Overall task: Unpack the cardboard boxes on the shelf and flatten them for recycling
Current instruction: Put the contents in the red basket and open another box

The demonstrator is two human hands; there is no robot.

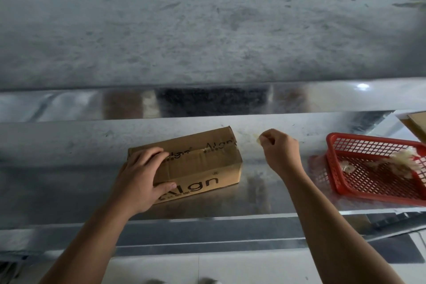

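cardboard box lies long-axis left-right — left hand grips its end, right hand pinches pale scrap.

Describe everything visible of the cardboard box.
The cardboard box is a brown, oblong carton lying closed and skewed on the metal shelf. Dark lettering marks its front and top. Tape remnants cling along the top seam. The left hand grips its left end, fingers on top, thumb on the front. The right hand, pinching a pale scrap, is clear of it.
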